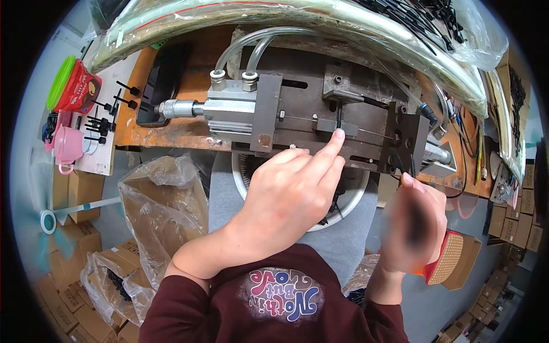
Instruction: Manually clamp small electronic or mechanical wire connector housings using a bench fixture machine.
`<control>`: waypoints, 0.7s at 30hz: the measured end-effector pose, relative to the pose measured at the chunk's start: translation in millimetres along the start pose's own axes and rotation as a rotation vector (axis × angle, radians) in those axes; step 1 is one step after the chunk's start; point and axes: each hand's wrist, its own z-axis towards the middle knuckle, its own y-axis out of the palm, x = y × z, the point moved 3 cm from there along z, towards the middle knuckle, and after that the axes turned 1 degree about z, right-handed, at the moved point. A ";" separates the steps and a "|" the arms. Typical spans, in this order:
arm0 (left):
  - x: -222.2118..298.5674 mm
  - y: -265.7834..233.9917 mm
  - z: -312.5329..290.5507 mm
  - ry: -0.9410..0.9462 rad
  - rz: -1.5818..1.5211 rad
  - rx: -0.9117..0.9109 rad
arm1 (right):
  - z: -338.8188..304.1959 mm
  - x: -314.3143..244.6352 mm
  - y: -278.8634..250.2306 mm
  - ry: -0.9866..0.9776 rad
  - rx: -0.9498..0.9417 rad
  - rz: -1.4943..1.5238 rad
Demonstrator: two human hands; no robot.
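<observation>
My left hand (294,186) reaches over the front of a metal clamping fixture (297,128). Its index finger is stretched out, and the fingertip touches the lower end of a thin black pin-shaped part (339,116). That part stands across a small grey block (330,127) in the middle of the fixture. Beside the fixture's right end, my right hand (414,228) is raised, thumb and fingers closed on another slim black part (412,164); a blur covers much of this hand. Under my left hand, a white round basket (242,182) with black parts rests on my lap.
An air cylinder (230,111) with clear hoses (257,35) is at the fixture's left. A phone (157,88), loose black parts (98,124), a pink cup (68,143) and a red tub (77,88) lie further left. Wrapped bundles (400,46) line the back; cartons (86,194) stand below.
</observation>
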 end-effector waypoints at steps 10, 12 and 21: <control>10.6 -17.3 -2.1 -0.074 -0.717 0.074 | -9.4 -2.2 10.0 -0.121 -0.062 0.121; 12.8 -19.7 -0.8 -0.086 -0.774 0.113 | -13.9 -3.2 14.6 -0.101 -0.105 0.163; -2.6 -13.0 -7.3 -0.040 -0.292 0.168 | 1.8 2.6 14.3 -0.167 0.042 -0.059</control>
